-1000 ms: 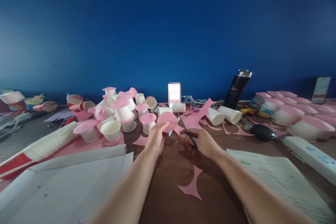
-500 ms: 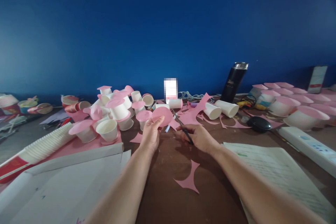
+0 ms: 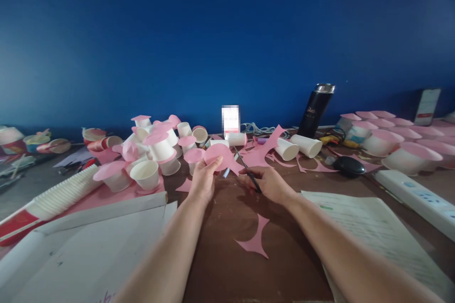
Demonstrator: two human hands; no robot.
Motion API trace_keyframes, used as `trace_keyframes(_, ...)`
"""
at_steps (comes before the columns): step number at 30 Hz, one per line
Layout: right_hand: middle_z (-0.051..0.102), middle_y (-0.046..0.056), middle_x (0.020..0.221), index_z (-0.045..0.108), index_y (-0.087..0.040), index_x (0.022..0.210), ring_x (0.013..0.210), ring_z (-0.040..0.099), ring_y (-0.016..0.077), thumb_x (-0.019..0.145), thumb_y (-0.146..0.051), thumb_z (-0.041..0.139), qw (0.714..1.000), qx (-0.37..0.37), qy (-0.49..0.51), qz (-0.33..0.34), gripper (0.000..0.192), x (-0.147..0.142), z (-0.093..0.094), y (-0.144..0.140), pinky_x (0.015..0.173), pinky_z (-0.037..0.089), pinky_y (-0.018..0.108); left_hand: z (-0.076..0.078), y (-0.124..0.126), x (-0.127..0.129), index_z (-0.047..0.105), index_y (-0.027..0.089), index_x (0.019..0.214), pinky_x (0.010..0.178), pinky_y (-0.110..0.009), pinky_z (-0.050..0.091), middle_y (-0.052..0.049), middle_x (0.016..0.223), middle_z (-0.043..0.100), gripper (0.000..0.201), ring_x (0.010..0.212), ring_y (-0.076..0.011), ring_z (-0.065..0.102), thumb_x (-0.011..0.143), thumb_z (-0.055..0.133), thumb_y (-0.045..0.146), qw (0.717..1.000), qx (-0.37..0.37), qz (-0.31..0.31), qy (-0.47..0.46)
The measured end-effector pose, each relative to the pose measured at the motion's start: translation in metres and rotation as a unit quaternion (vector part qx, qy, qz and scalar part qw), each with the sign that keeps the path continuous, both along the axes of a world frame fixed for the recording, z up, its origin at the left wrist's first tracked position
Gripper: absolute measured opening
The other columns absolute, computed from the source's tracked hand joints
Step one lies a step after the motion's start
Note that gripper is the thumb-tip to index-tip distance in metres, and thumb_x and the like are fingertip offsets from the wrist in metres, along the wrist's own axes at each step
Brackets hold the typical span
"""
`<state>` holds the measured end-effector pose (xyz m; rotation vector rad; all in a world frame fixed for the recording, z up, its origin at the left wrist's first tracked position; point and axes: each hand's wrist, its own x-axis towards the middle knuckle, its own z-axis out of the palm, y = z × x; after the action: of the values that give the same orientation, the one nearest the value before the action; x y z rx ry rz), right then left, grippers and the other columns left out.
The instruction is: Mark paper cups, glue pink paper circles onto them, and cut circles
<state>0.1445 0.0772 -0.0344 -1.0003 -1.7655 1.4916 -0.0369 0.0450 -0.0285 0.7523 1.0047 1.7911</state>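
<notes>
Between the thumb and fingers of my left hand (image 3: pixel 206 181) is a round piece of pink paper (image 3: pixel 215 155), held up above the brown table (image 3: pixel 227 251). My right hand (image 3: pixel 268 183) is closed on the black handles of a pair of scissors (image 3: pixel 251 176), whose blades point up and to the left, just right of the pink piece. Whether the blades touch the paper I cannot tell. A curved pink offcut (image 3: pixel 256 237) lies on the table nearer to me. Behind my hands are more pink scraps (image 3: pixel 261 154) and a small purple stick (image 3: pixel 226 173).
White paper cups (image 3: pixel 145 174), several with pink paper on top, crowd the left. A sleeve of stacked cups (image 3: pixel 59 199) lies beside a white sheet (image 3: pixel 92 251). Rightward are a black flask (image 3: pixel 314 111), a mouse (image 3: pixel 349 166), a power strip (image 3: pixel 419 201), a written page (image 3: pixel 369 232) and pink-topped cups (image 3: pixel 384 143).
Almost nothing differs. The view has shifted very slightly, and both hands keep their hold on the pink paper and the scissors.
</notes>
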Motion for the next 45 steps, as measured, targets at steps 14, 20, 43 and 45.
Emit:
trace_keyframes(14,0.057,-0.002,0.057,0.07,-0.015,0.094,0.05,0.048,0.0103,0.071,-0.053,0.07,1.0,0.007,-0.018,0.015,0.045,-0.002,0.002,-0.005,0.048,0.038,0.023,0.003,0.0,0.001,0.067,0.013,0.09,0.076,-0.031,0.049,-0.005,0.079,0.072,0.042,0.078,-0.0192,0.068,0.053,0.085,0.025,0.999,-0.006,0.018,-0.048)
trace_keyframes(20,0.056,-0.002,0.056,0.07,-0.014,0.094,0.05,0.048,0.0098,0.07,-0.052,0.072,1.0,-0.002,-0.009,0.023,0.046,-0.002,0.007,-0.007,0.048,0.038,0.023,-0.004,0.003,0.0,0.066,0.014,0.096,0.079,-0.033,0.049,-0.005,0.082,0.073,0.045,0.08,-0.0202,0.068,0.055,0.083,0.026,0.999,0.013,0.008,-0.04)
trace_keyframes(43,0.058,-0.001,0.057,0.073,-0.014,0.099,0.05,0.048,0.0092,0.072,-0.05,0.072,0.999,0.023,0.002,0.037,0.046,-0.001,0.01,-0.01,0.048,0.037,0.022,-0.006,0.004,0.001,0.067,0.014,0.092,0.07,-0.029,0.05,-0.005,0.079,0.072,0.039,0.072,-0.0181,0.068,0.058,0.082,0.027,0.999,-0.026,0.004,-0.02)
trace_keyframes(45,0.057,-0.001,0.057,0.073,-0.013,0.099,0.049,0.047,0.0088,0.071,-0.05,0.072,0.999,0.031,0.005,0.038,0.046,-0.001,0.01,-0.01,0.048,0.037,0.022,-0.006,0.005,0.001,0.068,0.014,0.092,0.07,-0.029,0.05,-0.005,0.08,0.072,0.039,0.073,-0.0179,0.068,0.058,0.082,0.027,0.999,-0.031,0.003,-0.022)
